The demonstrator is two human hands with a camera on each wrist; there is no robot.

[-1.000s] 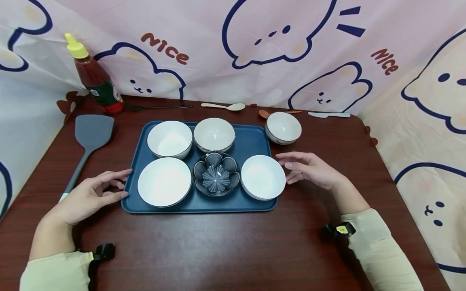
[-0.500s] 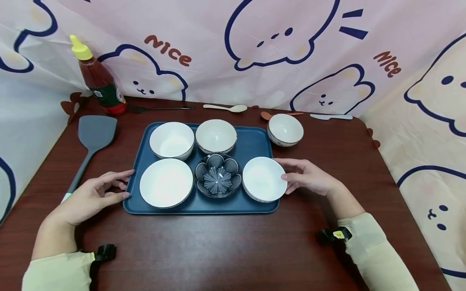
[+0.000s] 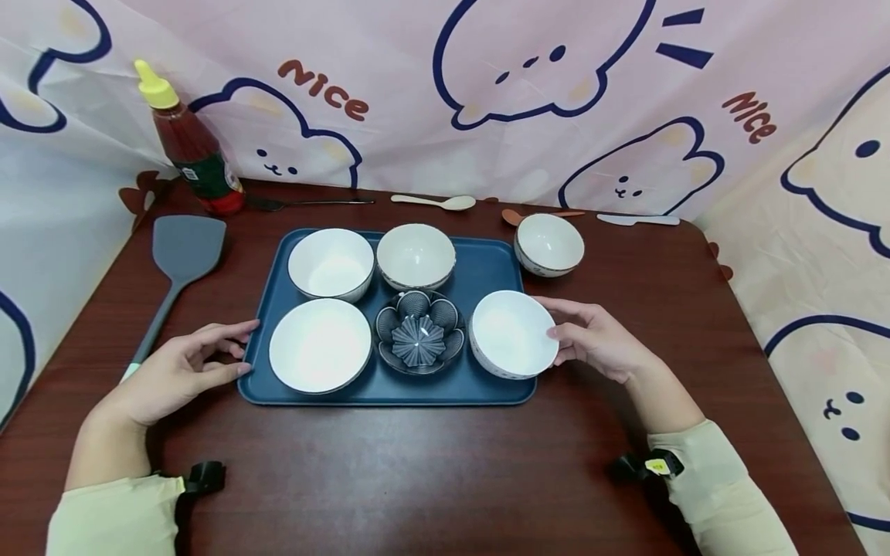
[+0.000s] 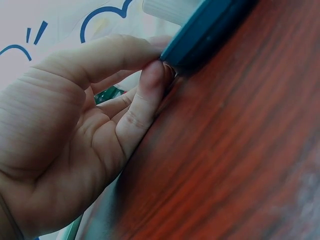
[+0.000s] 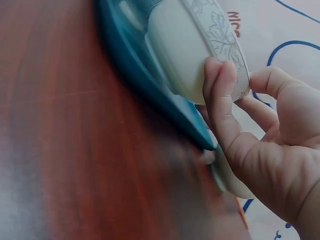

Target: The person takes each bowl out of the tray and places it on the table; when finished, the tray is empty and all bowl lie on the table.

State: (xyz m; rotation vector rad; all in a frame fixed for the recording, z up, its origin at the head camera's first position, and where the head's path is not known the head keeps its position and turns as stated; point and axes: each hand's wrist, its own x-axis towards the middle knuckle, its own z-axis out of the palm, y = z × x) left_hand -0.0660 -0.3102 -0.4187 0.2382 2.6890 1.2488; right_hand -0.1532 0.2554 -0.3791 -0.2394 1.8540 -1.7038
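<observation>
Head view, hands (image 3: 179, 374) (image 3: 599, 340), left loosely touching tray (image 3: 487, 268), right gripping bowl (image 3: 511, 337) (dark bowl (image 3: 419, 333) alongside)

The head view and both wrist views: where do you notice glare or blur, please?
Head view: mostly sharp, though the front-left white bowl looks washed out and a pale sheen lies on the table; left wrist view: dim, wood grain blurred toward the lower right; right wrist view: held bowl's pattern discernible, table smeared near the bottom.

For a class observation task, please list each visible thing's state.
Blue tray: flat
Held white bowl: mouth upward
Left hand: touching tray
Right hand: gripping bowl
Four other white bowls: upright
Dark flower-shaped bowl: upright
Sauce bottle: upright, capped
Spatula: lying flat
Black fork: lying
White spoon: lying
Brown spoon: lying
White knife: lying
</observation>
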